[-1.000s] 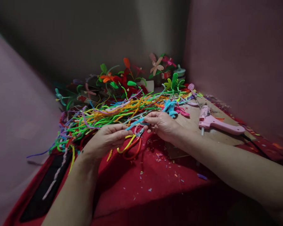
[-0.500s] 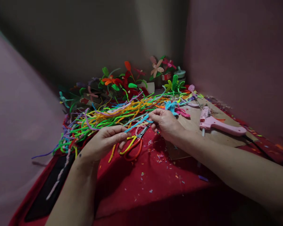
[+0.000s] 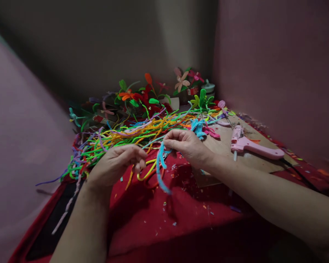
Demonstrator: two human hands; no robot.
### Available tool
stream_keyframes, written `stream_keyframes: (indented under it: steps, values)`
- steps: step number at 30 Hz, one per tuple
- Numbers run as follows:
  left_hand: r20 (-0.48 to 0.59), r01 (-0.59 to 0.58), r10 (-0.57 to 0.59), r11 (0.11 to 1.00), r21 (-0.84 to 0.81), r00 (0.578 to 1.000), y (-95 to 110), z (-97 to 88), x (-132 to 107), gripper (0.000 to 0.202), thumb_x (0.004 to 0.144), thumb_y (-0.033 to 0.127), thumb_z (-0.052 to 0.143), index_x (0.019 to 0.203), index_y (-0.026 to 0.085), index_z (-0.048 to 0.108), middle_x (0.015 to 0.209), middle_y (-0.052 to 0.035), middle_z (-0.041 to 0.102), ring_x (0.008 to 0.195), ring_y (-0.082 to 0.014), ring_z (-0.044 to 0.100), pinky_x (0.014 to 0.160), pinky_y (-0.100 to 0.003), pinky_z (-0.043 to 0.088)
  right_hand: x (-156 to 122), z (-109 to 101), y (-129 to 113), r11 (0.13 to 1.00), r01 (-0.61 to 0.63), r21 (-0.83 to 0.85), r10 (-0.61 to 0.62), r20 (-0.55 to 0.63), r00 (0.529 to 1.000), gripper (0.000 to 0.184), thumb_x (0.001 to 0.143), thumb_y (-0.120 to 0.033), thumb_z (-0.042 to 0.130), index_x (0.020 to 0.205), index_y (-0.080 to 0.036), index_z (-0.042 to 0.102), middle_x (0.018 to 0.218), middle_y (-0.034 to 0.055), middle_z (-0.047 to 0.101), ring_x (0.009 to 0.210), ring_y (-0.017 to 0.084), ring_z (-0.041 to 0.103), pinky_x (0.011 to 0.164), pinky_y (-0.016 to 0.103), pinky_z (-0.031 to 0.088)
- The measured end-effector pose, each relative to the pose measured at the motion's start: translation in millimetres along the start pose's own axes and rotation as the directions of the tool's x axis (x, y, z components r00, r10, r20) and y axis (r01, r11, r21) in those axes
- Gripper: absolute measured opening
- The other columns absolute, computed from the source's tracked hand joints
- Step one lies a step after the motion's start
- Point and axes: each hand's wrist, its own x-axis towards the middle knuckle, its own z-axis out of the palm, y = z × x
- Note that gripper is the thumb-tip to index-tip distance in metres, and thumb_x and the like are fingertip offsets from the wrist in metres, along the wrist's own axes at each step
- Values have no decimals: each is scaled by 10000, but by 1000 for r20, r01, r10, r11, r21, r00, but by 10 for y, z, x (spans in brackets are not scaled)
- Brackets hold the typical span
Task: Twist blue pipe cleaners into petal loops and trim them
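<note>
My right hand (image 3: 183, 143) pinches a blue pipe cleaner (image 3: 159, 178) near a bend, and its ends hang down over the red cloth. To the left, my left hand (image 3: 127, 157) is empty, with its fingers loosely curved and apart from the pipe cleaner. Below and between the hands lie scissors (image 3: 150, 181) with red and yellow handles, partly hidden behind the blue strands. Just beyond my right hand rests a blue pipe-cleaner piece (image 3: 198, 128) with looped petals, beside a pink one (image 3: 211, 132).
A pile of colourful pipe cleaners (image 3: 134, 133) stretches across the table behind my hands. At right, a pink glue gun (image 3: 252, 145) lies on a brown board (image 3: 222, 160). Finished-looking pipe-cleaner flowers (image 3: 181, 82) stand at the back. Small scraps dot the red cloth (image 3: 142, 226).
My left hand has let go of the blue pipe cleaner, which was stretched between both hands. It now dangles from my right hand, which has shifted slightly left.
</note>
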Motion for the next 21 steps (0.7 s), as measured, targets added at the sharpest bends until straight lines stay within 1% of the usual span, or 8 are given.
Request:
stream_keyframes:
  steps: [1,2,4,6,8,14,18,21]
  values:
    - [-112,4,-6,1000,-20,994,-14,64,44,261,779,384,627,802,130,682,629,-34,644,510,-74,553,488,-158,439,-12,13,-4,1000,-1,-7,1,21,1000,98,734,-224,621,702,-144,575,577,-45,549,469,52,475,467,198,387]
    - [-158,9,-18,998,-60,987,-27,135,82,210,750,339,667,802,136,673,620,-13,625,510,-62,536,483,-147,422,-22,27,-6,1000,0,-22,1,37,999,87,734,-215,621,709,-142,582,590,-41,555,486,55,478,482,202,391]
    - [-146,36,-56,991,-131,988,-42,282,132,180,719,298,697,812,149,657,604,17,594,483,-50,498,456,-146,394,-41,56,-8,998,10,-63,-7,54,999,69,727,-193,625,704,-137,592,604,-36,556,511,57,473,500,205,388]
    - [-110,73,-88,988,-139,990,-46,405,144,157,698,257,715,787,146,649,594,34,566,457,-32,458,433,-139,363,-53,77,-4,996,22,-90,-18,49,999,58,710,-171,638,687,-134,599,615,-34,554,541,59,477,522,205,392]
    - [-110,89,-103,987,-131,989,-45,486,136,136,692,230,720,749,134,642,587,44,544,451,-15,425,423,-125,334,-60,87,5,997,-1,-82,4,31,1000,62,698,-170,651,682,-130,606,621,-33,557,560,61,488,544,206,404]
    - [-181,57,-96,976,-212,979,-66,543,117,123,702,228,699,698,144,609,538,54,522,433,-23,422,415,-138,328,-67,80,52,988,-150,47,149,17,989,165,659,-257,711,702,-132,612,586,-36,557,486,65,479,477,215,395]
    - [-207,81,-148,950,-302,967,-61,568,122,125,668,210,698,704,141,601,526,58,500,406,-20,393,392,-140,305,-58,67,104,992,-111,65,111,10,994,204,641,-292,740,668,-141,605,568,-36,557,482,65,474,479,218,397]
    - [-194,109,-196,917,-383,961,-58,589,136,147,630,208,696,692,139,583,518,58,480,398,-23,378,379,-144,287,-55,55,138,994,-73,87,70,43,997,193,652,-298,740,691,-151,620,581,-34,569,495,69,483,495,222,410]
